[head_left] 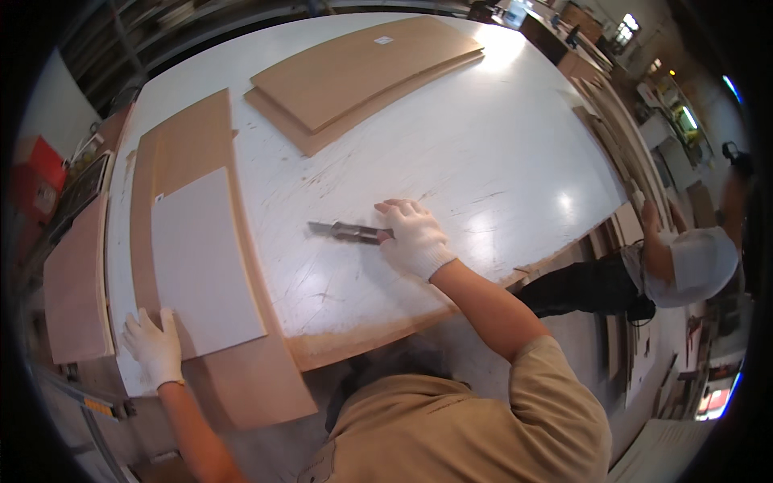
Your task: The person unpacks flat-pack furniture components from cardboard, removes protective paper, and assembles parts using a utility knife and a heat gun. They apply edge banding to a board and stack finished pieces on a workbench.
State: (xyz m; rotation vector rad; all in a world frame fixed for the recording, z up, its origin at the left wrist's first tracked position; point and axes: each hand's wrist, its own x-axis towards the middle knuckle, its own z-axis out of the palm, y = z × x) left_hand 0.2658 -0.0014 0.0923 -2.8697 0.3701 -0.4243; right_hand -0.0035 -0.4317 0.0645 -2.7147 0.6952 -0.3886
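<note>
My right hand (415, 239), in a white knit glove with bare fingertips, is closed on the end of a utility knife (354, 233) over the middle of the white table. The knife's blade points left. In a matching glove, my left hand (155, 348) rests with fingers apart by the near left edge of a pale grey panel (208, 266). That panel lies on top of longer brown boards (189, 137), which stick out past the table's near edge.
Two brown boards (362, 68) lie stacked at the table's (451, 153) far side. A pinkish board stack (78, 282) and a red box (36, 179) stand at the left. Another person (684, 266) in a pale top is at the right, beside long wooden strips (616, 153).
</note>
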